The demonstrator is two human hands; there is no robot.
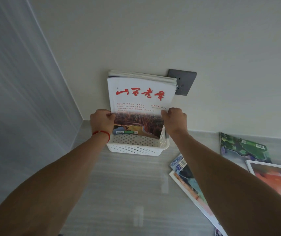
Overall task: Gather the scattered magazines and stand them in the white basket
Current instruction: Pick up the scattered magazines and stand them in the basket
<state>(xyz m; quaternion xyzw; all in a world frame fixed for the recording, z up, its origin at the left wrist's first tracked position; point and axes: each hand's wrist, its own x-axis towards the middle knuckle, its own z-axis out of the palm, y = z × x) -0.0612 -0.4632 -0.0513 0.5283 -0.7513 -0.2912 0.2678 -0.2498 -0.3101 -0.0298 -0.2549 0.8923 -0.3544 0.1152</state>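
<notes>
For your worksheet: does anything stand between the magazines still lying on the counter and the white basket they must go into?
Nothing visible blocks the way. Bare counter separates the scattered magazines from the white basket; only the person's right forearm crosses above them.

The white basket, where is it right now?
In the head view the white basket sits centre frame on the counter against the wall, below the grey wall socket, holding upright magazines gripped by both hands.

Grey socket plate (185,80) on cream wall (153,31); pale curtain (17,82) left; grey wood-grain floor (127,184).
</notes>
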